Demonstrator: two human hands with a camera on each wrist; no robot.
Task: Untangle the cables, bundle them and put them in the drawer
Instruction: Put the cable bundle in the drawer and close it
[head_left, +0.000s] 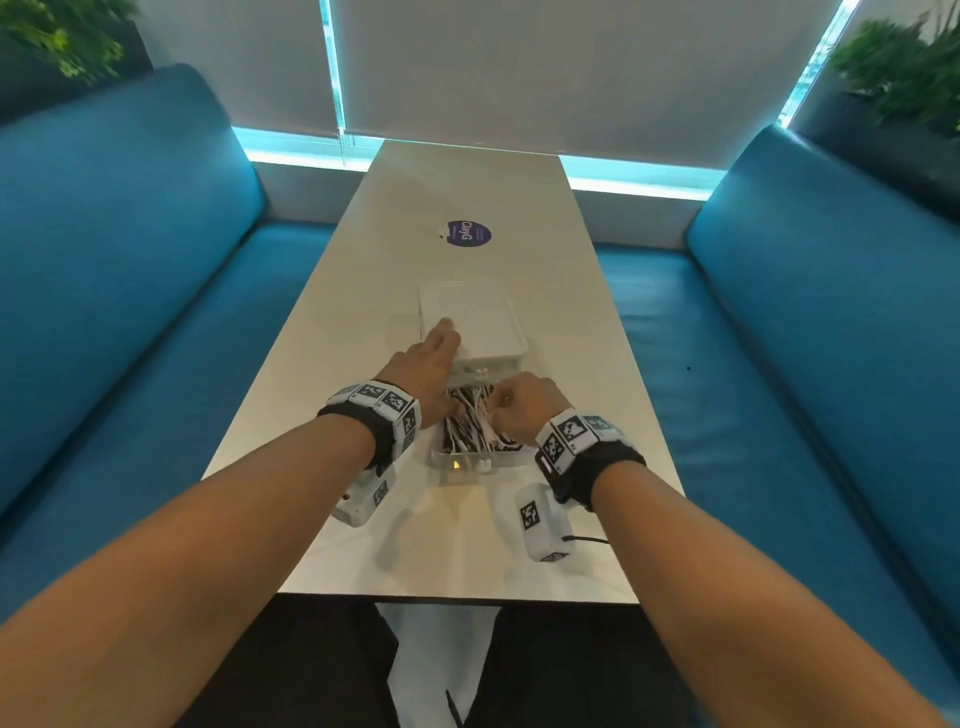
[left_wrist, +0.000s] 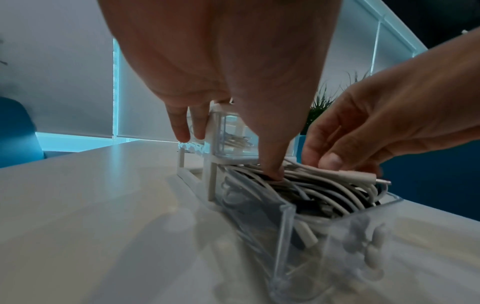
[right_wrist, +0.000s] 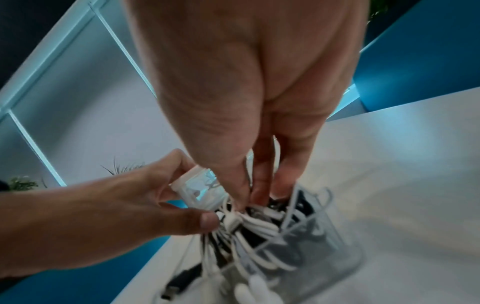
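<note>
Clear drawer (head_left: 470, 460), pulled out toward the person from the white organizer (head_left: 470, 322): holds white and black cables (head_left: 470, 421). Right hand (head_left: 524, 408) curled down into the cables, fingertips pressing them. Left hand (head_left: 428, 364) beyond, fingers extended over the organizer's top, thumb on the cables.

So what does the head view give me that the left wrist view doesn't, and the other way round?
Only the head view shows the whole table, the purple sticker, the blue benches, both wristbands, and the left hand lying on top of the white drawer unit.

Only the left wrist view shows the left thumb pressing into the cables, cables in the upper compartment, and the right hand with its grip on a white connector.

Both show the clear drawer pulled out and full of white and black cables.
</note>
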